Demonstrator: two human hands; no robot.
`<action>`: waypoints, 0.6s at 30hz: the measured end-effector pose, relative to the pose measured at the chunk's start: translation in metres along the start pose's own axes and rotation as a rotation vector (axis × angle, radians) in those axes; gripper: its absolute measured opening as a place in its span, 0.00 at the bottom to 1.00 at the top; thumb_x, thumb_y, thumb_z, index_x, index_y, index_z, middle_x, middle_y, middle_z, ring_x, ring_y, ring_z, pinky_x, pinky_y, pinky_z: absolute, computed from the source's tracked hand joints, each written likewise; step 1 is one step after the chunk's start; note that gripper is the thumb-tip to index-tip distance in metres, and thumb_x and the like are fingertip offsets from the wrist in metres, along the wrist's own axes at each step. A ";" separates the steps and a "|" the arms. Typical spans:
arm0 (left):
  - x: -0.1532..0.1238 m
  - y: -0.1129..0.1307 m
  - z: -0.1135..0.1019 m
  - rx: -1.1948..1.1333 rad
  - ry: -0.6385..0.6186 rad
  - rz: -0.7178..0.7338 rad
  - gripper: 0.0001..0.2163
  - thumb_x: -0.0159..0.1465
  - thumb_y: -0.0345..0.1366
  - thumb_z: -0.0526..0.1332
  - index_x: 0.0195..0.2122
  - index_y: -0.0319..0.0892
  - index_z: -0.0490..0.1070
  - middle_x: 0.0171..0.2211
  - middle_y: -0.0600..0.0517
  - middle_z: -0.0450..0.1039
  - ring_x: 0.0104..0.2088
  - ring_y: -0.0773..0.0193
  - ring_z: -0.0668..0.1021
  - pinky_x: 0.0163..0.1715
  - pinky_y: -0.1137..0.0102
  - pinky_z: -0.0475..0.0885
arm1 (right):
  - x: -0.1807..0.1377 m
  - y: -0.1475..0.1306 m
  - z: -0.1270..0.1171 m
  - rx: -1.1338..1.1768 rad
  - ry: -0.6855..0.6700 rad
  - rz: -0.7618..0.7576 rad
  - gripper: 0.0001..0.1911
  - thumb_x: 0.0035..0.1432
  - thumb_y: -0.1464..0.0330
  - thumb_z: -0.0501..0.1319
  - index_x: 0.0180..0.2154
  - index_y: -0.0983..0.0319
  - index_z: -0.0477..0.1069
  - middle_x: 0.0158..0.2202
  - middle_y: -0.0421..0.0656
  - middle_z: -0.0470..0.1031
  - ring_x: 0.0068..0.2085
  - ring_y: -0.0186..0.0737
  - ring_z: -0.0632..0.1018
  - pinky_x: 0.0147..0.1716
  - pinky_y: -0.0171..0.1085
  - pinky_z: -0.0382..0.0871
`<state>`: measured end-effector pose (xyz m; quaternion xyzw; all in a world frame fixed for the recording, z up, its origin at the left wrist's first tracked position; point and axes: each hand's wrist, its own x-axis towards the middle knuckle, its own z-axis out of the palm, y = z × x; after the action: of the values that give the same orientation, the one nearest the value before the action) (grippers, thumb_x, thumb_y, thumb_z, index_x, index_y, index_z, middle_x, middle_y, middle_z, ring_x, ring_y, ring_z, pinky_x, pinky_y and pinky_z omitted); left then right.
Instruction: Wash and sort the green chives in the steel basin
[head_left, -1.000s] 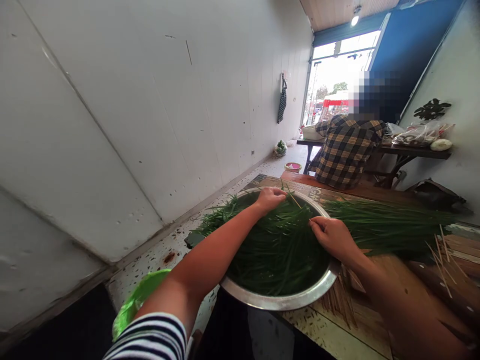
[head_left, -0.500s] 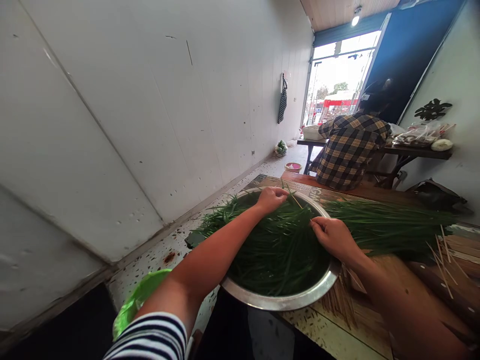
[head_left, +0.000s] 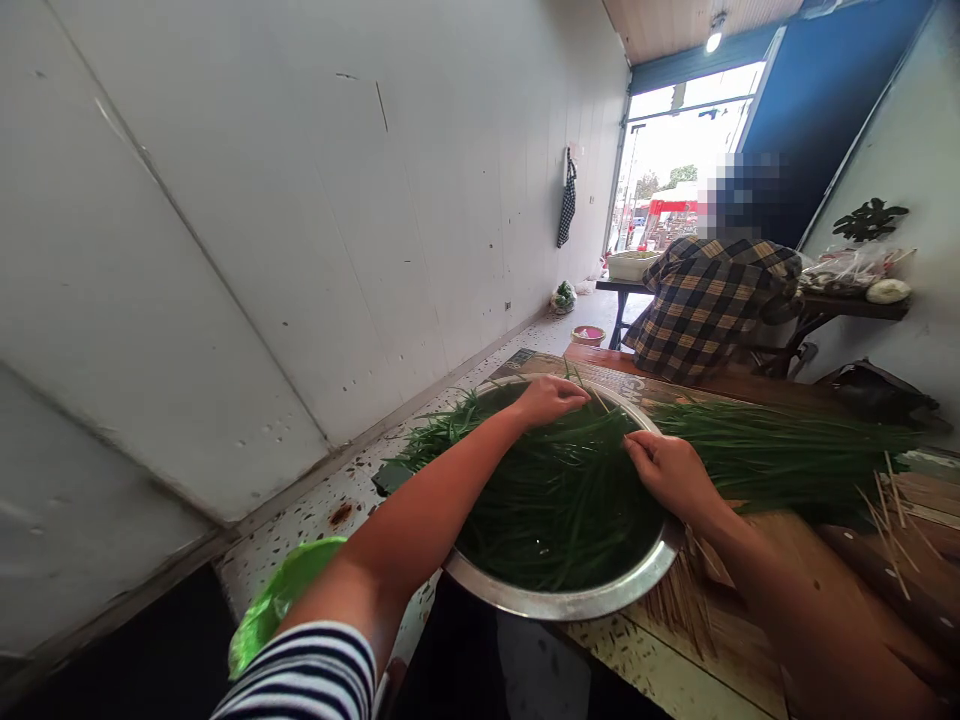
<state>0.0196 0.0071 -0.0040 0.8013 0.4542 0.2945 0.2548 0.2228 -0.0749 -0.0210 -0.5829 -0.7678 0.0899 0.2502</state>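
Note:
Long green chive leaves (head_left: 555,510) fill a wide steel bowl (head_left: 555,604). Over the far part of the bowl, my left hand (head_left: 553,400) pinches near the bare end of a thin wooden skewer (head_left: 601,403). The skewer slants down toward my right hand (head_left: 666,472), and leaves hang along its lower part. At the bowl's right rim, the thumb and fingertips of my right hand are pressed together on the leaves by the skewer's other end. The exact grip of both hands is partly hidden by the fingers and leaves.
More long chives (head_left: 780,450) lie on the wooden table right of the bowl. Loose skewers (head_left: 889,520) lie at the far right, others (head_left: 679,600) beside the bowl. A green-lined bin (head_left: 281,590) stands at lower left. A person in a plaid shirt (head_left: 705,310) sits ahead.
My left hand has moved slightly right, closer to my right hand, which stays nearly still. The person ahead has shifted a little to the right.

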 end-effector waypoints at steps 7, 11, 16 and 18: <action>0.008 -0.013 0.015 0.589 -0.058 -0.089 0.10 0.56 0.39 0.61 0.35 0.44 0.78 0.38 0.48 0.76 0.44 0.56 0.74 0.50 0.58 0.62 | -0.001 -0.002 -0.002 -0.036 -0.029 0.010 0.18 0.57 0.62 0.48 0.31 0.61 0.75 0.26 0.44 0.76 0.28 0.38 0.74 0.29 0.34 0.57; 0.008 -0.005 0.018 0.671 -0.089 -0.082 0.10 0.58 0.40 0.59 0.38 0.46 0.77 0.40 0.47 0.76 0.46 0.54 0.74 0.49 0.57 0.61 | -0.001 -0.002 -0.002 -0.035 -0.024 0.009 0.18 0.57 0.62 0.48 0.32 0.61 0.75 0.26 0.44 0.76 0.28 0.38 0.73 0.28 0.34 0.57; 0.005 0.006 0.015 0.716 -0.122 -0.063 0.10 0.56 0.37 0.60 0.39 0.45 0.76 0.41 0.47 0.75 0.46 0.54 0.74 0.50 0.57 0.61 | -0.001 -0.003 -0.001 -0.026 -0.026 0.005 0.18 0.57 0.62 0.48 0.31 0.61 0.75 0.25 0.43 0.76 0.27 0.37 0.73 0.28 0.34 0.56; 0.005 0.010 0.013 0.764 -0.120 -0.077 0.09 0.57 0.35 0.60 0.37 0.42 0.76 0.41 0.46 0.76 0.45 0.53 0.74 0.50 0.57 0.60 | -0.001 -0.003 -0.002 -0.034 -0.028 0.011 0.18 0.57 0.62 0.48 0.32 0.61 0.75 0.25 0.44 0.76 0.28 0.38 0.73 0.28 0.34 0.56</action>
<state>0.0363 0.0049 -0.0053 0.8365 0.5453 0.0469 -0.0248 0.2212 -0.0768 -0.0184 -0.5901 -0.7694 0.0863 0.2289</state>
